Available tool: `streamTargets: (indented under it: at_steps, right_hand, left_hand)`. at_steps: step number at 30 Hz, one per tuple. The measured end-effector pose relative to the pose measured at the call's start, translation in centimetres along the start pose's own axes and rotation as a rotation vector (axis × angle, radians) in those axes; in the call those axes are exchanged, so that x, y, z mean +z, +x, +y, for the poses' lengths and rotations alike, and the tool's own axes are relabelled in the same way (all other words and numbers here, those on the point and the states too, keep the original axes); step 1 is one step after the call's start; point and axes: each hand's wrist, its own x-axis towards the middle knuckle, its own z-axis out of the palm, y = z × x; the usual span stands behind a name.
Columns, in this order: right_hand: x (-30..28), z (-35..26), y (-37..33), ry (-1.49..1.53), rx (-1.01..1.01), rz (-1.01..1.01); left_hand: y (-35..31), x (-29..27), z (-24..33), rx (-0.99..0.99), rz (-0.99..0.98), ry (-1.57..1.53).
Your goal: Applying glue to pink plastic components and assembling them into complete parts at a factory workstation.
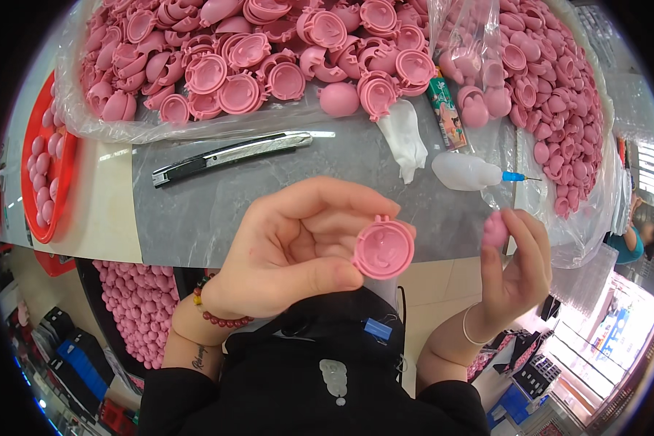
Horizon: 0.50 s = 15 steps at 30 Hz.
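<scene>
My left hand (pixel 291 247) holds a pink plastic half-shell (pixel 384 251) between thumb and fingers, its round hollow facing up. Off to the right, my right hand (pixel 519 265) pinches a smaller pink piece (pixel 495 230), rounded and partly covered by the fingers. The two pieces are apart. Beyond my hands on the grey table lie a utility knife (pixel 232 158), a crumpled white tissue (pixel 402 142), a green and pink printed tube-like pack (pixel 445 109) and a white squeeze bottle (pixel 466 172) with a blue needle tip.
A heap of pink shells (pixel 243 51) on clear plastic spans the far side; another pile of pink pieces (pixel 559 109) lies at right. A red tray (pixel 29 138) with pink balls stands left. Below the table edge, a black bin (pixel 134 309) holds many pink balls. Another person (pixel 627 243) is at far right.
</scene>
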Motion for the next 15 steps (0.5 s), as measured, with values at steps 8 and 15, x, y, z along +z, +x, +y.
streamTargets:
  at_steps: [8, 15]
  right_hand:
    - [1.0, -1.2, -0.2, 0.239, -0.022, 0.132]
    - [1.2, -3.4, 0.7, 0.402, -0.166, 0.120]
  left_hand:
    - [-0.4, -0.4, 0.1, -0.015, -0.091, -0.177]
    - [-0.5, -0.2, 0.2, -0.065, -0.104, -0.199]
